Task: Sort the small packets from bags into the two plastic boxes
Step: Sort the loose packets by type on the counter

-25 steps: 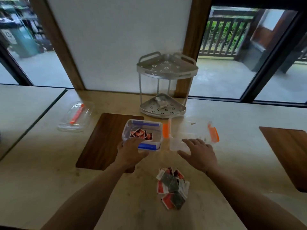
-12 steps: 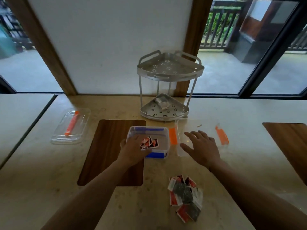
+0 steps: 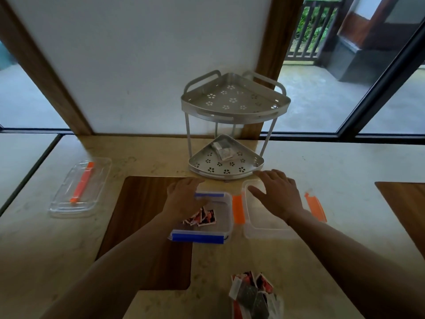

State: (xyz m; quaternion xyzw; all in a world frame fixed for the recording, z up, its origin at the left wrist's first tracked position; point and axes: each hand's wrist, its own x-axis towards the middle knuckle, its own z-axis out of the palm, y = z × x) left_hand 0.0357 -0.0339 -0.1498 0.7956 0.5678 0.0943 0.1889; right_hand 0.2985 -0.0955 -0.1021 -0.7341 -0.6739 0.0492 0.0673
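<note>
I count one loose lid (image 3: 80, 187), two boxes — blue-clipped (image 3: 202, 217) holding red packets (image 3: 202, 218), orange-clipped (image 3: 266, 226) — one packet pile (image 3: 253, 293); left hand (image 3: 184, 199) and right hand (image 3: 278, 194), both open, have moved farther forward over them.

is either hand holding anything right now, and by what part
Nothing is clearly held: the left hand rests over the blue-clipped box, the right hand over the orange-clipped box.

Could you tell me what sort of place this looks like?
Probably a home or guesthouse dining spot beside a patio: a pale table with wooden mats, a metal corner rack, and glass doors onto a railed terrace.
</note>
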